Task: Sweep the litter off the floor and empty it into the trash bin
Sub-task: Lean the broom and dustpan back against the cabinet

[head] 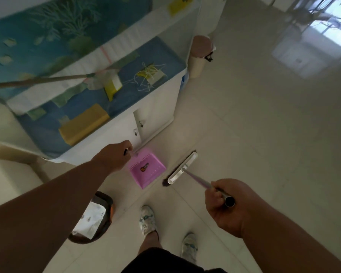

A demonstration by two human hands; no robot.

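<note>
A person's left hand [114,156] has its fingers closed on the handle of a pink dustpan [147,169] resting on the tiled floor [244,134] beside a white cabinet [156,111], a small brown piece of litter [144,167] already lying in it. The right hand [224,203], fingers clenched round the broom [182,168] handle, holds the brush head just right of the pan. Lifting the pan level should keep the litter aboard on the way to the dark trash bin [104,203] at near left.

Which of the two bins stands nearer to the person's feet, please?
The dark bin by the left arm, lined with a pale bag; the lidded beige bin stands beyond the cabinet.
</note>
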